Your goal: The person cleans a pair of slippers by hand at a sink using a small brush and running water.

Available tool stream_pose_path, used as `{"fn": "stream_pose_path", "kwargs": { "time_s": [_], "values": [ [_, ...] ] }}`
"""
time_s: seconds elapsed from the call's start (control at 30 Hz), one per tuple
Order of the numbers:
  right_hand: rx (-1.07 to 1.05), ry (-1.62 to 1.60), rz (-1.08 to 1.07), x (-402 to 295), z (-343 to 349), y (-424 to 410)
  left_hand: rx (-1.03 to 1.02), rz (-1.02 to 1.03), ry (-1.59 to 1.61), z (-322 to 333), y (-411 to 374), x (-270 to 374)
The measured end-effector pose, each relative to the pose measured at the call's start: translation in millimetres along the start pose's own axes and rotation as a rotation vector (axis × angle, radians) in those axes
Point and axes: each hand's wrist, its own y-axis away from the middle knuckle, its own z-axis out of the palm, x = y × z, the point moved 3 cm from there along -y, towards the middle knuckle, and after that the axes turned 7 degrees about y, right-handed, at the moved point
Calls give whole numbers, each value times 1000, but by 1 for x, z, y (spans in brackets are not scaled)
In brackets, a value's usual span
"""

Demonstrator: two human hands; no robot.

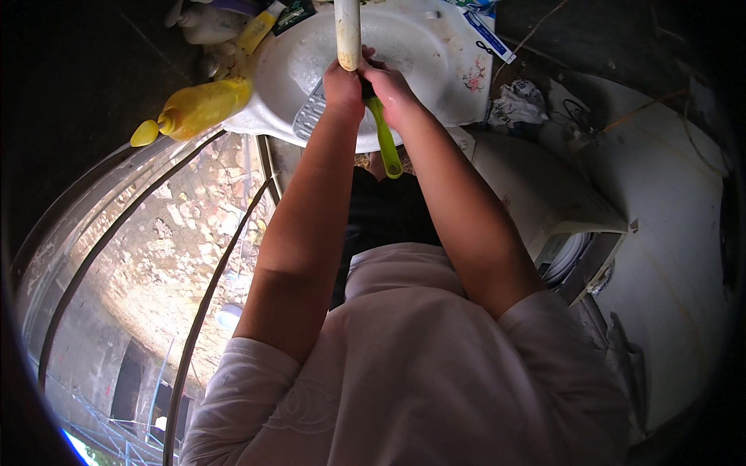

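Observation:
My left hand [342, 90] and my right hand [387, 87] are close together over a white washbasin [431, 110]. A grey ribbed item [310, 113], perhaps a sole, sticks out from beneath my left hand, which appears to grip it. From under my right hand a lime-green handle [386, 140] with a hole at its end points towards me. The tool's head is hidden, and my right hand seems closed around its upper part. A white pipe [348, 35] hangs just above both hands and covers some fingers. Suds [306, 67] lie in the basin.
A yellow squeeze bottle [204, 108] lies at the basin's left, with a white bottle [213, 23] beyond. A blue-and-white carton [488, 36] rests on the right rim. Further right are crumpled plastic [518, 102] and a white appliance [574, 244]. A barred window [175, 233] is at left.

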Motion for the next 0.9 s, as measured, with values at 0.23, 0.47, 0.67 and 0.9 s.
{"fn": "stream_pose_path", "kwargs": {
  "time_s": [0.23,0.47,0.67,0.9],
  "values": [
    [346,402,-56,13,-39,-29,233,380,-1038,16,8,-7],
    [185,82,86,-5,-37,0,144,190,-946,1,-23,5],
    [57,97,38,-5,-34,-10,77,-70,-860,-13,-13,7],
    [75,-247,40,17,-7,-11,97,-246,-259,-9,-3,-8]
  ]
}}
